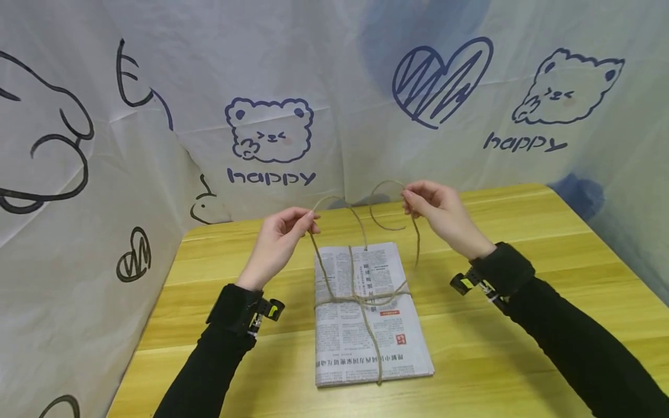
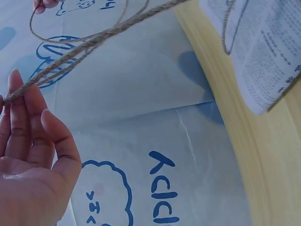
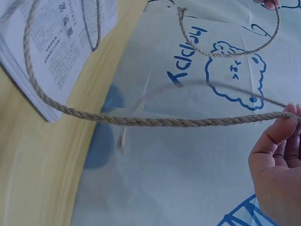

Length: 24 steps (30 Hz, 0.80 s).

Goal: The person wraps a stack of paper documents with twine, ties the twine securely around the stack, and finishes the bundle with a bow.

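Observation:
A flat stack of folded newspapers (image 1: 342,342) lies on the table, crossed lengthwise and sideways by brown twine (image 1: 360,299). Left of the stack's top edge, my left hand (image 1: 279,241) pinches one strand between thumb and fingertips, and that strand's tail arcs over to the right. My right hand (image 1: 441,212), beyond the stack's upper right corner, pinches the other strand, whose tail curls leftward in a loop. Both strands run down to the crossing at the middle of the stack. The right wrist view shows the twine (image 3: 188,123) stretching from the fingertips towards the newspapers.
The yellow wood-grain table (image 1: 496,348) carries the stack near its middle. Pale cloth (image 1: 345,75) printed with bears and hearts hangs behind the table and along its left side. Black wrist straps (image 1: 502,270) with small cameras sit on both wrists.

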### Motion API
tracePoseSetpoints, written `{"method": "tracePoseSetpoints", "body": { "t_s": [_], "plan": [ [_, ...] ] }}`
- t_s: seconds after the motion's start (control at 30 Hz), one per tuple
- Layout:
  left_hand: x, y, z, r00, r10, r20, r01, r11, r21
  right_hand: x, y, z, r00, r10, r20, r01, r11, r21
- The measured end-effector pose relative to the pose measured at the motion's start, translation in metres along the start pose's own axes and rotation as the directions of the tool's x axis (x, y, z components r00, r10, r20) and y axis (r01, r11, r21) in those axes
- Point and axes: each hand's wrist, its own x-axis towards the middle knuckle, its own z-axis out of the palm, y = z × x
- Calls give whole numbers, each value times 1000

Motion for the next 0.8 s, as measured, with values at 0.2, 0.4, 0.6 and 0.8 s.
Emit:
{"method": "tracePoseSetpoints", "body": {
  "t_s": [0.2,0.4,0.6,0.8],
  "plan": [
    [0,4,0,1000,7,-13,-7,1000,-1,3,0,4,1000,9,14,-10,999,31],
    [-5,22,2,999,14,-33,-14,1000,23,7,4,6,999,38,14,-38,999,13],
    [4,7,6,991,27,-134,-32,999,-36,4,8,11,994,53,100,-48,997,-58],
    [17,5,14,974,28,-225,-47,996,-79,-2,11,23,968,74,241,-60,996,-64]
  ]
}}
